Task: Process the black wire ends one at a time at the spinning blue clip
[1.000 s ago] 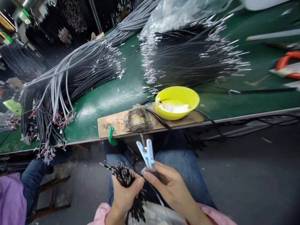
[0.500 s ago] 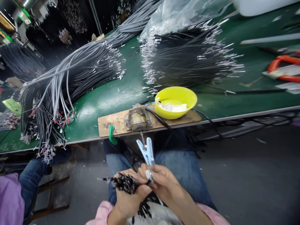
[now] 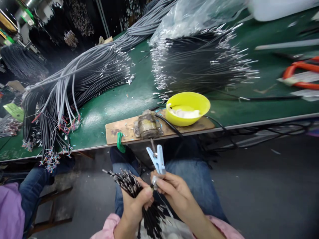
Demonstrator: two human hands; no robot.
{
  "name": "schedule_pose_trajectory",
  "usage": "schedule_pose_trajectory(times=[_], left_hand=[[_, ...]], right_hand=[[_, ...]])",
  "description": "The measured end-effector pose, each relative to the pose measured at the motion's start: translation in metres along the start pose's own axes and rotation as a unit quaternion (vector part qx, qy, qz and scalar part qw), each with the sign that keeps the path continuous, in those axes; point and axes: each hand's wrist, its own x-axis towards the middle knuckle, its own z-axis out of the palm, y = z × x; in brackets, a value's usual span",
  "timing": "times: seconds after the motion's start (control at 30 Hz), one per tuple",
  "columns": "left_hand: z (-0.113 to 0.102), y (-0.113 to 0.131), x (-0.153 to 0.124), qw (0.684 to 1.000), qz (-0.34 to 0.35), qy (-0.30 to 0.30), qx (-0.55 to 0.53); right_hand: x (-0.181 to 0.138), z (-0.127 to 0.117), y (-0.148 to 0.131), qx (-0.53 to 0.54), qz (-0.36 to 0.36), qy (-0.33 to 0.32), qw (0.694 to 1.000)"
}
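Note:
My left hand (image 3: 136, 205) is wrapped round a bundle of short black cables (image 3: 127, 182), whose stripped, silvery ends fan out to the upper left and whose other ends hang below. My right hand (image 3: 174, 191) is closed in a pinch at the tip of one black cable (image 3: 152, 187) sticking out by my left thumb. Something whitish and shiny covers the right thumb's tip. Just above these fingers is a light blue clothespin (image 3: 158, 161), at the shaft of a small motor (image 3: 149, 125). A thin pale strand hangs below the right hand.
The motor sits on a wooden board (image 3: 113, 132) held by a green clamp (image 3: 120, 142) at the edge of the green table (image 3: 139, 93). Beside it stands a yellow bowl (image 3: 188, 118). Behind lie black wires (image 3: 199, 63) and grey cables (image 3: 99, 54). Orange-handled pliers (image 3: 289, 73) lie right.
The left hand's bundle has tilted, so its ends now spread out more to the upper left. My right hand has shifted slightly, and the pinched tip is a little farther left.

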Motion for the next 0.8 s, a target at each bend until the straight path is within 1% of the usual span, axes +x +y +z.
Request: schedule_pose_trajectory(times=[0.07, 0.13, 0.2, 0.23, 0.3, 0.37, 0.43, 0.5, 0.53, 0.57, 0.6, 0.63, 0.67, 0.73, 0.8], left_hand=[[-0.001, 0.0, 0.001, 1.0, 0.001, 0.006, -0.002], [-0.003, -0.001, 0.002, 1.0, -0.001, -0.002, 0.004], [-0.004, -0.004, 0.002, 1.0, -0.006, 0.004, 0.009], [-0.003, -0.005, 0.002, 1.0, -0.004, 0.017, 0.01], [0.001, -0.007, 0.002, 0.998, 0.007, 0.061, 0.01], [0.006, -0.007, 0.001, 0.995, 0.017, 0.101, 0.022], [0.01, -0.006, 0.0, 0.992, 0.009, 0.118, 0.035], [0.012, -0.006, 0.0, 0.993, -0.001, 0.117, 0.024], [0.012, -0.006, 0.001, 0.993, -0.002, 0.114, 0.01], [0.011, -0.006, 0.001, 0.994, -0.001, 0.114, -0.006], [0.01, -0.006, 0.002, 0.993, 0.001, 0.117, -0.019], [0.009, -0.006, 0.003, 0.992, 0.004, 0.125, -0.028], [0.007, -0.006, 0.004, 0.991, 0.006, 0.132, -0.03], [0.005, -0.006, 0.004, 0.99, 0.011, 0.137, -0.021], [0.003, -0.006, 0.002, 0.992, 0.019, 0.126, -0.005]], right_hand=[[0.001, 0.0, 0.001, -0.011, -0.022, 0.007, 1.0], [0.001, 0.001, 0.0, -0.024, -0.042, -0.008, 0.999], [0.001, 0.003, -0.002, -0.056, -0.073, -0.027, 0.995], [0.001, 0.004, -0.003, -0.08, -0.097, -0.028, 0.992], [-0.001, 0.007, -0.005, -0.147, -0.171, -0.002, 0.974], [-0.003, 0.01, -0.007, -0.224, -0.261, 0.049, 0.938], [-0.004, 0.011, -0.008, -0.293, -0.354, 0.088, 0.884], [-0.005, 0.011, -0.01, -0.339, -0.435, 0.089, 0.829], [-0.005, 0.01, -0.012, -0.352, -0.465, 0.076, 0.809], [-0.006, 0.009, -0.013, -0.36, -0.483, 0.056, 0.796], [-0.006, 0.008, -0.014, -0.36, -0.491, 0.033, 0.792], [-0.006, 0.008, -0.015, -0.352, -0.491, 0.013, 0.797], [-0.007, 0.007, -0.016, -0.338, -0.484, 0.006, 0.807], [-0.007, 0.006, -0.016, -0.301, -0.456, 0.023, 0.837], [-0.007, 0.005, -0.016, -0.276, -0.413, 0.046, 0.867]])
